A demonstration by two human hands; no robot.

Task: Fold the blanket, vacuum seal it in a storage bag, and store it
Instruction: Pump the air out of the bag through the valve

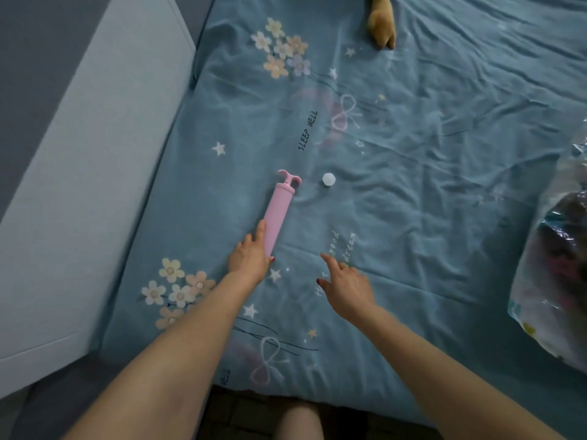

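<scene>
left hand (pixel 251 255): on the near end of the pink hand pump (pixel 279 211), fingers wrapped along its left side, thumb w/ red nail at the right edge. looks like a grip on the barrel

pump: lying flat on the bed sheet (pixel 413 185), roughly centre-left, barrel running near-to-far and leaning a bit right. T-handle w/ two little prongs at the far end

right hand (pixel 344 282): hovering over the sheet, right of the pump and apart from it. fingers loose & spread, index pointing to the far side, grasping nothing. ring on one finger, red nails. can't tell if the fingertips touch the fabric

white cap (pixel 328 179): small, round-ish w/ faceted edge, sits on the sheet just right of the pump handle, not touching it

storage bag (pixel 552 265): clear crinkly plastic at the far right edge, partly cut off by the frame. dark + patterned fabric inside, prob the blanket but too blurry to say for sure. well apart from both hands

sheet: teal, wrinkled, printed w/ flowers, stars, bows, "SLEEP WELL" text

plush toy (pixel 382 23): tan/yellow, far end of the bed, only part visible

bed frame (pixel 79 185): pale grey padded side rail along the left
</scene>
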